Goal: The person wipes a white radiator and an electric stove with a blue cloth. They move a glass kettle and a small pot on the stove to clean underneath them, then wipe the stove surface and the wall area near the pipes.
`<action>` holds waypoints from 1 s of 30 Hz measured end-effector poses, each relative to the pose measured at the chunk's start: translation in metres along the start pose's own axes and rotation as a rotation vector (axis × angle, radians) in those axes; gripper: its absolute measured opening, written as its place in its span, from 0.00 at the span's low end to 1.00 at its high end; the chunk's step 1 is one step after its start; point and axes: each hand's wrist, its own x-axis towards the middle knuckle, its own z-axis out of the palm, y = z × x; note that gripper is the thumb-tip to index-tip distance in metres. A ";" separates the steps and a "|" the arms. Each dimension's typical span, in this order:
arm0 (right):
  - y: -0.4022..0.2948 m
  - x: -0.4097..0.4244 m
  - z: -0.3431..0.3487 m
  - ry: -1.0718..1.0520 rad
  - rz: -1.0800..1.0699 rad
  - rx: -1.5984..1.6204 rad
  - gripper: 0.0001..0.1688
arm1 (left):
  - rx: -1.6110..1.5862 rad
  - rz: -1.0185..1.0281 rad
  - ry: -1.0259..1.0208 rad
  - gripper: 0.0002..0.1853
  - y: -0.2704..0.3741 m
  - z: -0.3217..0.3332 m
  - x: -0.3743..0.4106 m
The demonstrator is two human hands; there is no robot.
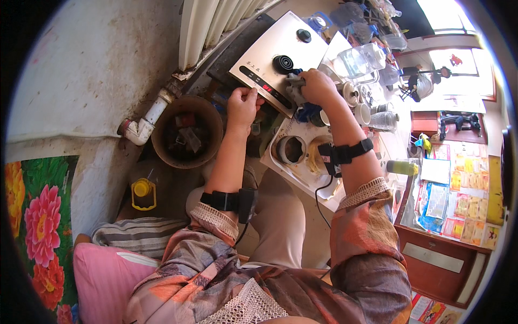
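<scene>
A light-coloured electric tea stove (263,48) with two round black parts and a red-lit display lies tilted in my view ahead of me. My right hand (317,87) presses a crumpled grey cloth (297,88) against its right side, near the front round black part (283,64). My left hand (244,108) is at the stove's front edge, fingers curled and thumb up; whether it grips the edge is unclear. Just below the cloth is a bunched dark blue cloth (308,112), partly hidden by my right hand and forearm.
A brown bin (187,162) with rubbish stands left of my left forearm, beside a white drainpipe (151,111). To the right are a metal-rimmed round vessel (290,150) on a stained tray (279,172), a glass pitcher (360,60), a white cup (362,114) and a green-tinted bottle (402,167).
</scene>
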 end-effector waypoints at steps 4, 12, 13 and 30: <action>-0.016 -0.028 -0.001 -0.011 -0.109 0.037 0.23 | -0.004 -0.018 0.001 0.11 0.002 0.001 -0.002; -0.085 -0.002 -0.037 -0.016 -0.219 -0.027 0.21 | -0.083 -0.117 0.004 0.20 0.014 0.003 -0.009; -0.093 0.008 -0.041 0.017 -0.211 -0.007 0.21 | -0.110 -0.146 0.004 0.21 0.017 0.004 -0.012; -0.024 -0.016 -0.027 -0.236 -0.304 -0.070 0.16 | -0.131 -0.163 -0.016 0.21 0.013 -0.001 -0.004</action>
